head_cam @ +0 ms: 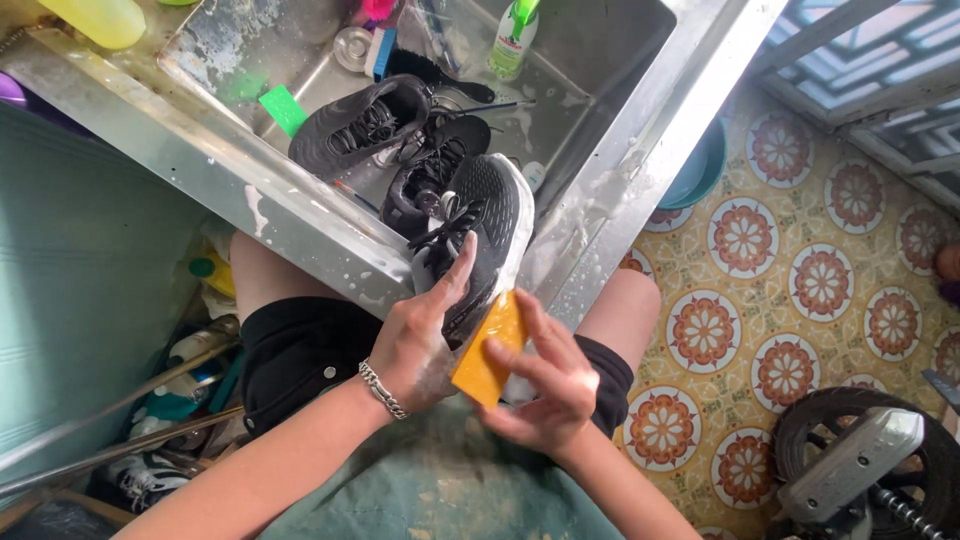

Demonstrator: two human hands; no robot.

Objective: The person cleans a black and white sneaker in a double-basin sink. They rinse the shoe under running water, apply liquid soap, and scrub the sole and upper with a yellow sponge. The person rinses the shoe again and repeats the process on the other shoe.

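My left hand (420, 335) grips a black sneaker with a white sole (490, 215) by its heel side, holding it over the near corner of a steel sink (320, 230). A silver chain bracelet circles that wrist. My right hand (545, 385) presses an orange sponge (487, 352) against the sneaker's sole edge near the heel. Soap foam shows on both hands and the sole. Two other black sneakers (365, 122) lie in the sink basin behind it.
In the sink lie a green sponge (284, 108), a black brush (440, 70) and a green-capped bottle (513, 38). A teal basin (700, 170) sits on the patterned tile floor to the right. A wheel (860, 470) stands bottom right. Bottles and clutter lie under the sink at left.
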